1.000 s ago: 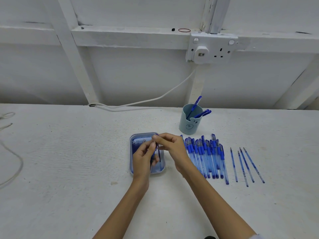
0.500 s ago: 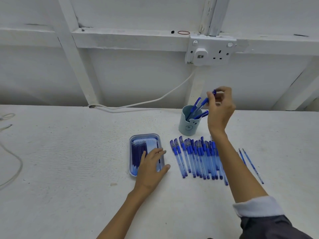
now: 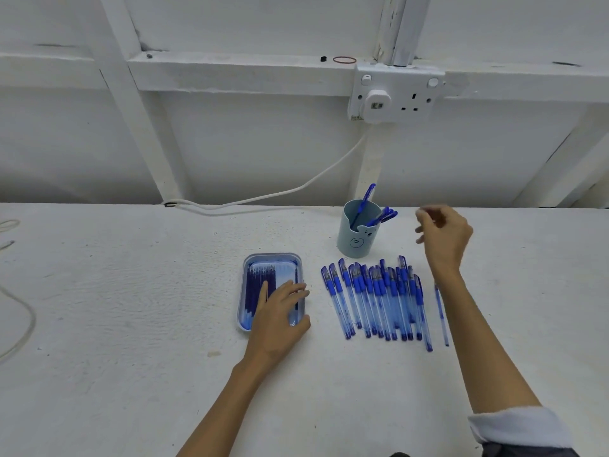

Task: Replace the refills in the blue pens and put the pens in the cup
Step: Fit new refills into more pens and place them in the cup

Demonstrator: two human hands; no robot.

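Just below the middle of the frame, the left hand [image 3: 280,311] rests palm down on a shallow, light blue rectangular plastic tray [image 3: 273,256]. Its fingers [image 3: 293,288] are straight and spread over the tray's right half, gripping nothing. In the left half of the tray a row of dark blue pen refills [image 3: 258,285] lies side by side, partly under the hand.

To the right of the tray, a batch of blue pens with clear barrels [image 3: 375,298] lies in a loose row on the white textured surface [image 3: 131,291], tips pointing to the lower edge of the frame. A single thin blue refill [image 3: 441,315] lies just right of the row, partly hidden by the right forearm.

Above the row stands a pale blue-grey cup with a small face on its side [image 3: 357,239]. It holds several capped blue pens [image 3: 366,201]: one leans up and to the right, the others tilt over the right rim.

The right hand [image 3: 445,239] is raised right of the cup, apart from it. It is blurred, the fingers [image 3: 425,214] loosely bent with nothing seen in them. A rolled white sleeve cuff [image 3: 517,427] shows at the lower right.
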